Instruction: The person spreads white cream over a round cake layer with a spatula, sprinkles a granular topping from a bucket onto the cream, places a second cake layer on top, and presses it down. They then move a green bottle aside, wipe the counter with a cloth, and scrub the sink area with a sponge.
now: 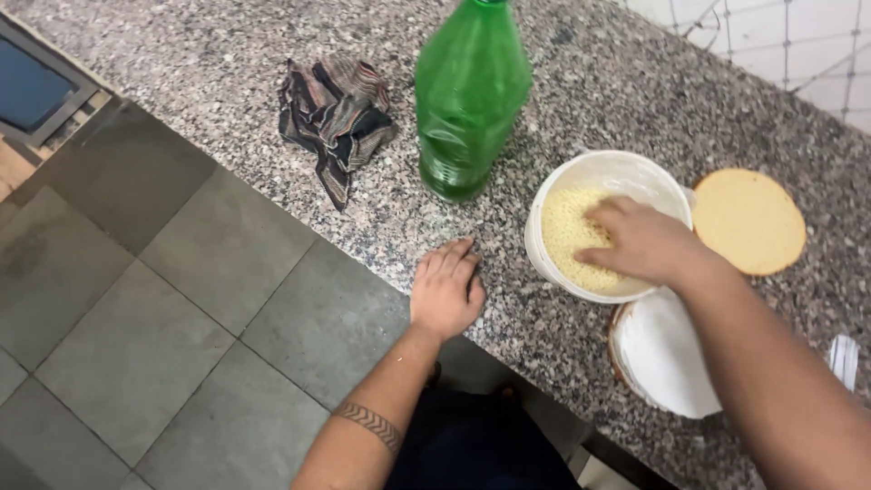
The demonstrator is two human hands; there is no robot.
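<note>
Tub (553,204), white and round, standing upright on the granite table (227,54) near its front edge, mouth facing up, so its long axis runs vertically; it is filled with fine yellow grains (567,227). Right hand (640,240) reaches down into the mouth, fingers curled into the grains; whether it grips any cannot be told. Left hand (445,290) lies flat and empty on the table edge, fingers loosely together, just left of the tub and apart from it. Green bottle (472,100) stands upright behind and to the left of the tub, near it. Striped cloth (336,113) lies crumpled further left. Round tan lid (748,220) lies flat to the right of the tub; a white disc (662,354) lies in front, just below the tub. Judged from this view, the scooping goes best with the fingers cupped and lifted straight up along the tub's axis, clear of the rim, the tub kept level so that no grains spill
</note>
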